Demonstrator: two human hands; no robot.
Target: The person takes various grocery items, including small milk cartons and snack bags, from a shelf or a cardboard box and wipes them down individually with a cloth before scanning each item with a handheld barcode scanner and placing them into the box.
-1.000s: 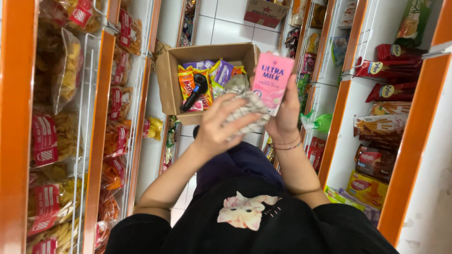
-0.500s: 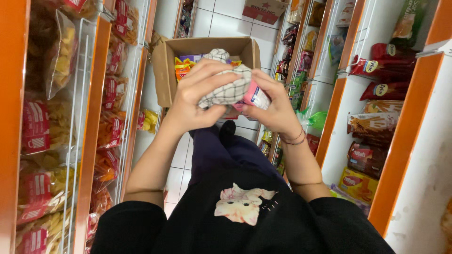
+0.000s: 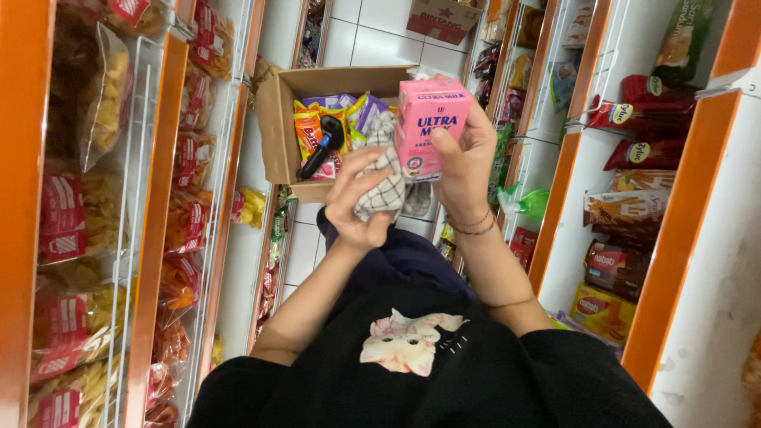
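Note:
My right hand (image 3: 466, 162) grips a pink drink carton (image 3: 428, 127), held upright in front of me. Pressed against the carton's left side is a white checked cloth (image 3: 382, 170), bunched in my left hand (image 3: 358, 202). Both hands are raised above an open cardboard box (image 3: 277, 119) that sits on the floor. The box holds colourful snack packets (image 3: 315, 127) and a black handheld tool (image 3: 319, 149).
Orange-framed shelves with white wire fronts line both sides of a narrow aisle. Bagged chips (image 3: 107, 103) fill the left shelves; red and brown snack packs (image 3: 642, 115) fill the right. Another cardboard box (image 3: 444, 20) lies farther along the white tiled floor.
The carton, earlier wrapped in the cloth and hidden under both hands, now stands upright and exposed in my right hand. My left hand has slid the cloth down to its left side.

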